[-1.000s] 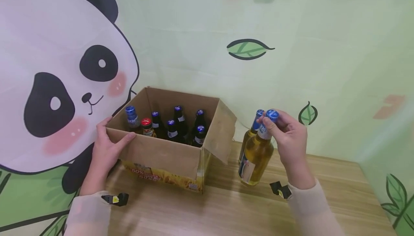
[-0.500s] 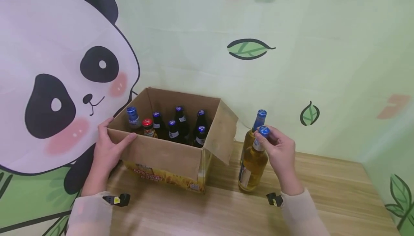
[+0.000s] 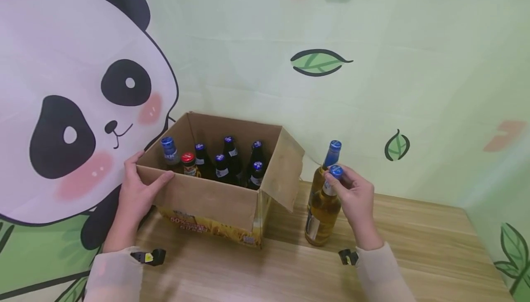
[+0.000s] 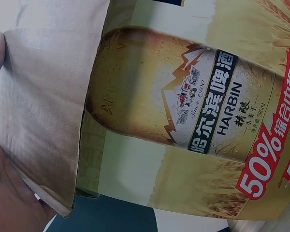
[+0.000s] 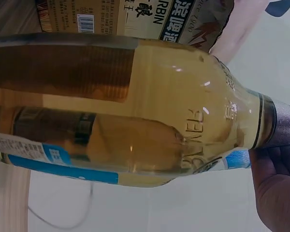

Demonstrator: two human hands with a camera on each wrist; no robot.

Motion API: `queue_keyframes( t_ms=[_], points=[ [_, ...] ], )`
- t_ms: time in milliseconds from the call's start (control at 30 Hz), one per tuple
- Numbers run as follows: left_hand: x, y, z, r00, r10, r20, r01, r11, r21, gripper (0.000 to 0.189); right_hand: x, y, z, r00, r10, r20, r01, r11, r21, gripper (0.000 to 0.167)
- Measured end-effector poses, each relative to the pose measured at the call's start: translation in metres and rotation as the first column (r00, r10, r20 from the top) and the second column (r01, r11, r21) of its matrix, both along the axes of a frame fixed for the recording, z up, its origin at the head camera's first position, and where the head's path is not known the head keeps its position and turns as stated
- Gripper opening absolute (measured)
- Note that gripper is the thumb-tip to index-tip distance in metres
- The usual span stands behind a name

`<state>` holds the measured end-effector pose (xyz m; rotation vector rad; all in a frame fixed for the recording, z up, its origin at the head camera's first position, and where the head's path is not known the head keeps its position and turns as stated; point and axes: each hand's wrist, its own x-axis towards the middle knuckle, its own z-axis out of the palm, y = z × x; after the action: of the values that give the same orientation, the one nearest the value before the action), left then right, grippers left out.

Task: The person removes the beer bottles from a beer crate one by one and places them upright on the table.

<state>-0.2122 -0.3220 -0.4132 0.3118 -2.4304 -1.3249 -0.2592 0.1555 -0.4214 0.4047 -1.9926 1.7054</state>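
Left hand (image 3: 137, 194) grips the near left corner of the carton (image 3: 211, 198). Right hand (image 3: 355, 196) pinches an amber bottle (image 3: 325, 212) round its neck, upright on the table (image 3: 418, 224), right of the carton.

A cartoon panda (image 3: 89, 102) and green leaves (image 3: 316, 63) decorate the pale backdrop (image 3: 240, 54).

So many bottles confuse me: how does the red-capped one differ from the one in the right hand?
The red-capped bottle is in the box, only its top showing; the held bottle is outside, visible to its bottom. The held bottle's cap is blue, the red-capped bottle's red. Both are capped.
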Motion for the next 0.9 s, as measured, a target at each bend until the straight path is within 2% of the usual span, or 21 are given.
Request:
queue_keyframes(
  t_ms=[600, 767, 900],
  points=[
    [0.0, 0.001, 0.0, 1.0, -0.005, -0.009, 0.005, 1.0, -0.003, 0.103, -0.003, 0.003, -0.005, 0.997, 0.013, 0.07, -0.017, 0.998, 0.06, 0.027],
    [0.0, 0.001, -0.001, 1.0, -0.008, -0.004, 0.008, 1.0, -0.007, 0.103, -0.006, 0.008, -0.007, 0.995, 0.079, 0.06, -0.079, 0.997, 0.006, 0.028],
    [0.001, 0.001, 0.0, 1.0, -0.003, 0.002, 0.003, 1.0, 0.0, 0.104, -0.008, 0.011, -0.007, 0.989, 0.138, 0.056, -0.138, 0.99, 0.001, 0.027]
  ],
)
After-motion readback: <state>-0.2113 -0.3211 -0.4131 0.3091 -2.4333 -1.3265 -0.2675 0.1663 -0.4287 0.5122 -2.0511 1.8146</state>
